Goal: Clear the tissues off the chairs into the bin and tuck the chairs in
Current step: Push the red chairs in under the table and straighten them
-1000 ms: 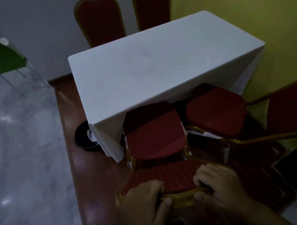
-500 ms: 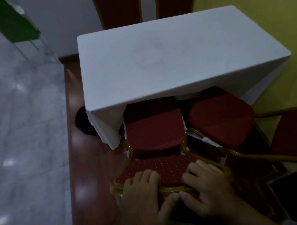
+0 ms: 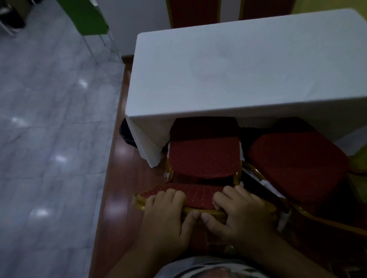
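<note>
A red chair with a gold frame stands in front of me, its seat partly under the white-clothed table. My left hand and my right hand both grip the top of its backrest, thumbs nearly touching. A second red chair stands to the right, turned at an angle, its seat front under the cloth. A dark round bin sits on the floor by the table's near left corner, mostly hidden by the cloth. No tissue shows on either seat.
Two more red chair backs rise behind the far side of the table. A green chair stands at the upper left on the grey marble floor. A yellow wall runs on the right.
The chair in my hands has slid further under the table, its seat more covered by the cloth. My view has shifted so the table sits further right.
</note>
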